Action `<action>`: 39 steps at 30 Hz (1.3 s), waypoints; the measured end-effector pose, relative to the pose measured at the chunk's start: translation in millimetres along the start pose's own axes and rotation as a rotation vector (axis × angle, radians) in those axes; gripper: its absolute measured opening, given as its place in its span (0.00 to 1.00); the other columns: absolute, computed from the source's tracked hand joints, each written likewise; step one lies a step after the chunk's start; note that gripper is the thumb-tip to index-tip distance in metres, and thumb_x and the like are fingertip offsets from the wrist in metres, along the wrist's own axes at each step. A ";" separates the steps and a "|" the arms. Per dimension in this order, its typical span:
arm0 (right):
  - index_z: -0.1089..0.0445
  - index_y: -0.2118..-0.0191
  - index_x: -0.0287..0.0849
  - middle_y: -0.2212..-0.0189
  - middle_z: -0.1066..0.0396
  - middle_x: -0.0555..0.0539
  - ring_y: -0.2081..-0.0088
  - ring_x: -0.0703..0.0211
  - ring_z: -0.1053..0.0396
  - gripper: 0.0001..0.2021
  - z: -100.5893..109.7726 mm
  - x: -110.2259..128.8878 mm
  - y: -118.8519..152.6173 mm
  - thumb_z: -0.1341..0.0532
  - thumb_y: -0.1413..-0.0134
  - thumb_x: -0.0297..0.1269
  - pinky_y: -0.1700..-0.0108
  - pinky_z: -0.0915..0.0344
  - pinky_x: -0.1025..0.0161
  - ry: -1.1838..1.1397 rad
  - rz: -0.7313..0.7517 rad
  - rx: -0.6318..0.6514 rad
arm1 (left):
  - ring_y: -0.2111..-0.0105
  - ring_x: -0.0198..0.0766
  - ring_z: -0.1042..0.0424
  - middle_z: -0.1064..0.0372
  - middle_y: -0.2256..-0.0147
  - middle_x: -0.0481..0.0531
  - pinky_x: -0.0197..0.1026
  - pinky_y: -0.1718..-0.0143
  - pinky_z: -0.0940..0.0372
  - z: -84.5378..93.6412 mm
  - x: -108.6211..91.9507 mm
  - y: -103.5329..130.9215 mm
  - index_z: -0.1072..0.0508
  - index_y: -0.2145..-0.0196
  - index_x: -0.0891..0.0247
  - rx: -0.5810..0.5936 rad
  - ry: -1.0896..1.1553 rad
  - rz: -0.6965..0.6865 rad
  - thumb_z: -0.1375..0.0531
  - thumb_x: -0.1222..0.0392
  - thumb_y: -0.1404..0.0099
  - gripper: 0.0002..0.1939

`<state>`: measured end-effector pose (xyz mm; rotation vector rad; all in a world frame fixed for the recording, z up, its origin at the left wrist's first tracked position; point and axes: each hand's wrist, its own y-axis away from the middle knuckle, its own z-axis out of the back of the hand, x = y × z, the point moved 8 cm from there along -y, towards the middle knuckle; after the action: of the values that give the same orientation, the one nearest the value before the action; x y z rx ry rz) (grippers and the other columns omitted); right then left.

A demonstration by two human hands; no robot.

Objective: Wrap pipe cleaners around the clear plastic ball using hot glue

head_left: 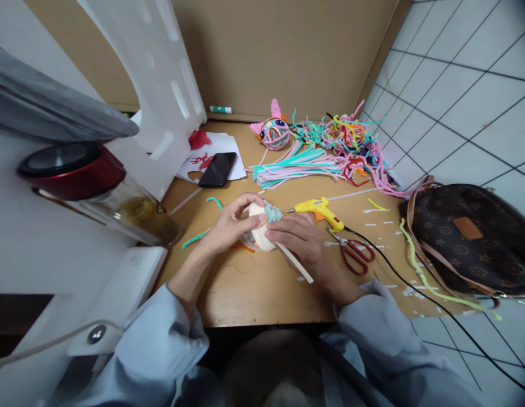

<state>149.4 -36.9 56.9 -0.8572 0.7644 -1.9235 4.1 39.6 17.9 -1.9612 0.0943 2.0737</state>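
GRIP: left hand point(233, 227) and right hand point(302, 240) are clasping cream-banded craft piece point(263, 241) between partly curled fingers, apparently for steadiness | RIGHT OF GRIP: yellow glue gun point(324, 211) is lying alongside, presumably for reach

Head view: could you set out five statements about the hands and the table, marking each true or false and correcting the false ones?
1. The left hand and the right hand both touch the cream piece. True.
2. The scissors are in the right hand. False: the scissors lie on the table.
3. The glue gun is yellow. True.
4. The phone lies on the handbag. False: the phone lies on white paper.
5. The ball with pink ears sits toward the table's back. True.
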 end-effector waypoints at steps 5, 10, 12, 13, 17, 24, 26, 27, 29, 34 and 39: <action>0.26 0.54 0.50 0.55 0.21 0.45 0.52 0.55 0.27 0.12 -4.4 -7.2 2.1 0.47 0.31 0.34 0.51 0.36 0.53 0.044 -0.053 0.084 | 0.56 0.42 0.30 0.29 0.56 0.52 0.40 0.55 0.37 -1.2 -0.7 -0.1 0.29 0.63 0.61 0.010 -0.007 -0.007 0.31 0.50 0.47 0.18; 0.26 0.54 0.46 0.56 0.22 0.45 0.53 0.57 0.27 0.11 -2.8 -3.1 3.1 0.46 0.31 0.33 0.52 0.36 0.56 0.082 0.013 0.029 | 0.56 0.43 0.30 0.29 0.57 0.52 0.40 0.58 0.36 -2.2 1.0 0.9 0.30 0.60 0.61 0.041 -0.035 -0.005 0.33 0.45 0.43 0.21; 0.26 0.56 0.46 0.57 0.21 0.45 0.54 0.57 0.27 0.10 -2.3 -3.4 3.7 0.46 0.31 0.33 0.53 0.36 0.56 0.108 0.008 -0.001 | 0.56 0.44 0.30 0.29 0.58 0.53 0.41 0.58 0.35 -2.5 0.5 1.8 0.30 0.58 0.61 0.061 -0.062 -0.006 0.35 0.42 0.42 0.22; 0.26 0.56 0.46 0.57 0.21 0.45 0.54 0.57 0.27 0.10 -2.5 -3.5 3.8 0.46 0.31 0.33 0.53 0.36 0.56 0.111 0.005 -0.004 | 0.55 0.45 0.30 0.29 0.57 0.53 0.41 0.57 0.35 -2.6 0.2 2.4 0.30 0.58 0.61 0.073 -0.078 -0.005 0.36 0.42 0.41 0.22; 0.27 0.55 0.45 0.57 0.21 0.44 0.53 0.58 0.28 0.10 -2.1 -3.1 2.7 0.45 0.32 0.32 0.52 0.36 0.57 0.078 0.015 0.008 | 0.51 0.47 0.31 0.32 0.50 0.54 0.45 0.52 0.35 -1.4 -2.7 4.2 0.32 0.54 0.59 0.124 -0.145 -0.032 0.36 0.44 0.43 0.23; 0.26 0.55 0.46 0.58 0.21 0.46 0.54 0.58 0.27 0.12 -1.1 -5.4 2.3 0.47 0.32 0.31 0.53 0.36 0.58 0.081 0.009 0.017 | 0.47 0.50 0.33 0.36 0.47 0.56 0.47 0.48 0.35 -4.0 -4.9 4.7 0.36 0.52 0.58 0.222 -0.213 -0.062 0.31 0.47 0.48 0.30; 0.26 0.55 0.45 0.58 0.21 0.46 0.54 0.58 0.27 0.11 -1.7 -5.2 2.6 0.46 0.32 0.31 0.53 0.36 0.58 0.068 0.013 0.022 | 0.45 0.51 0.34 0.36 0.48 0.56 0.49 0.45 0.37 -5.1 -6.3 3.9 0.36 0.53 0.58 0.225 -0.232 -0.077 0.29 0.48 0.52 0.33; 0.26 0.55 0.45 0.58 0.21 0.46 0.54 0.58 0.27 0.11 -1.2 -4.9 2.5 0.46 0.32 0.32 0.53 0.36 0.58 0.063 0.017 0.015 | 0.45 0.51 0.35 0.36 0.48 0.56 0.49 0.44 0.37 -5.6 -6.4 3.5 0.36 0.53 0.58 0.224 -0.239 -0.080 0.28 0.48 0.54 0.34; 0.26 0.56 0.45 0.58 0.21 0.45 0.55 0.58 0.27 0.10 0.0 -4.8 2.0 0.45 0.32 0.32 0.53 0.35 0.57 0.061 0.019 0.000 | 0.44 0.51 0.35 0.36 0.47 0.57 0.50 0.44 0.37 -6.6 -5.5 2.7 0.37 0.53 0.58 0.217 -0.246 -0.083 0.26 0.49 0.56 0.36; 0.26 0.57 0.43 0.59 0.21 0.44 0.55 0.58 0.27 0.09 2.8 -4.1 0.8 0.44 0.32 0.33 0.53 0.35 0.57 0.039 0.039 -0.025 | 0.42 0.53 0.36 0.40 0.42 0.61 0.54 0.40 0.39 -7.2 -5.9 2.1 0.37 0.53 0.59 0.172 -0.288 -0.133 0.24 0.49 0.60 0.40; 0.26 0.55 0.45 0.58 0.22 0.45 0.54 0.57 0.28 0.09 -1.2 -7.1 2.9 0.44 0.32 0.33 0.52 0.35 0.56 0.050 0.006 0.029 | 0.41 0.54 0.36 0.40 0.42 0.61 0.56 0.39 0.41 -7.1 -9.2 2.6 0.36 0.53 0.60 0.141 -0.332 -0.155 0.25 0.48 0.60 0.39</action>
<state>152.5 -31.6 52.2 -0.7904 0.7660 -1.9524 10.7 33.9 26.1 -1.4733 0.0185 2.1909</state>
